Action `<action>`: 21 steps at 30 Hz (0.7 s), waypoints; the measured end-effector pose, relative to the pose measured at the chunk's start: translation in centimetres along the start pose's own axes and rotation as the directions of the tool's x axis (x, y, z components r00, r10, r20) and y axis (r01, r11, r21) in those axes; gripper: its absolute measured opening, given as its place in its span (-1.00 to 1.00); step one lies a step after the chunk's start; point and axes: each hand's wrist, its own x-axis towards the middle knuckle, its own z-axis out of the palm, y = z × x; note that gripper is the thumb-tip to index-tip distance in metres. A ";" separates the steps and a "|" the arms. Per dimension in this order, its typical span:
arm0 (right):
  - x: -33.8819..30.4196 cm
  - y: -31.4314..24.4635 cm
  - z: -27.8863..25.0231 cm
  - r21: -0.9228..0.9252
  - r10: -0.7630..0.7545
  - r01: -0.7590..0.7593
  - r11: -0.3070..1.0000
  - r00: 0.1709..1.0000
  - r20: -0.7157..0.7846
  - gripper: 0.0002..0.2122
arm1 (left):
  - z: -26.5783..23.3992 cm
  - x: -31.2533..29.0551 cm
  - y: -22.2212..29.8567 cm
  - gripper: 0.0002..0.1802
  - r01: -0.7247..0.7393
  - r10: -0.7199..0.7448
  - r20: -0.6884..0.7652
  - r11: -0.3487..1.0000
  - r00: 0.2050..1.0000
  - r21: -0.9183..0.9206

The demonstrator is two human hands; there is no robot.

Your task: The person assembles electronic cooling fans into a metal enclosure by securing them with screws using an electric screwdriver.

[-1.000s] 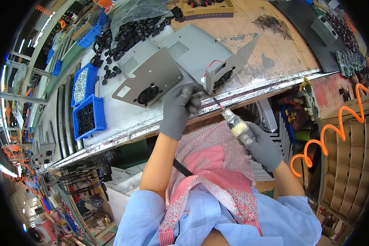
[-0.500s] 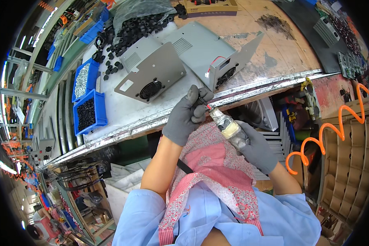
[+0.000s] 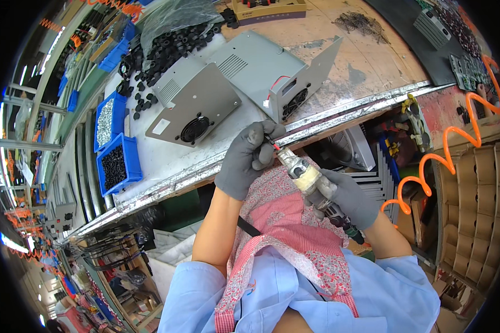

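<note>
My left hand (image 3: 240,166), in a grey glove, pinches a small black part (image 3: 269,137) over the bench's front edge; the fingers hide most of it. In my right hand (image 3: 351,200), also gloved, a power screwdriver (image 3: 307,176) wrapped in clear and yellowish tape slants up to the left. Its reddish tip meets or nearly meets the pinched part. Just beyond my hands stand two bent grey metal housings, the left housing (image 3: 219,100) and the right housing (image 3: 323,72). A black fan (image 3: 195,129) sits on the left one, another fan (image 3: 295,104) on the right one.
At the left, one blue bin (image 3: 119,165) holds black screws and another blue bin (image 3: 110,121) silvery ones. Black caps (image 3: 175,62) lie heaped behind the housings. An orange coiled hose (image 3: 453,162) hangs at the right beside a divided cardboard box (image 3: 472,205). A wire tangle (image 3: 361,25) lies at the back.
The screwdriver has tilted, and its rear end now shows below my right hand. My left hand still pinches the black part near the tip. The whole view has shifted slightly.
</note>
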 end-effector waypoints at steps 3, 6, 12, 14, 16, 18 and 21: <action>0.0 0.3 -0.2 0.106 -0.016 0.012 0.994 0.999 0.039 -0.63 | 0.5 0.1 -0.4 -0.63 0.047 -0.052 -0.014 0.968 0.999 -0.247; 0.0 0.6 -0.2 0.031 -0.013 0.014 0.999 0.999 -0.047 -0.64 | 0.7 0.5 -0.6 -0.56 -0.008 0.013 0.039 0.992 0.999 -0.125; -0.6 -0.2 -1.1 -0.257 -0.231 0.184 0.949 0.958 -0.170 -0.60 | 1.5 0.7 -0.6 -0.46 0.010 -0.008 -0.039 0.999 0.999 0.053; -0.8 -0.5 -2.0 -0.254 -0.213 0.151 0.955 0.947 -0.239 -0.56 | -0.7 0.8 -0.6 -0.46 0.001 0.015 -0.070 0.974 0.997 0.228; -0.5 -0.3 -3.4 -0.320 -0.256 0.159 0.934 0.922 -0.291 -0.55 | 0.5 0.8 0.5 -0.46 -0.015 0.106 -0.176 0.892 0.979 0.452; 0.0 0.0 -4.6 -0.343 -0.226 0.101 0.934 0.911 -0.345 -0.54 | 0.7 1.3 0.6 -0.46 -0.003 0.228 -0.260 0.758 0.938 0.653; 0.9 0.7 -5.7 -0.369 -0.273 0.136 0.919 0.896 -0.351 -0.55 | 0.1 4.0 -0.3 -0.39 -0.252 0.661 0.056 0.206 0.748 0.946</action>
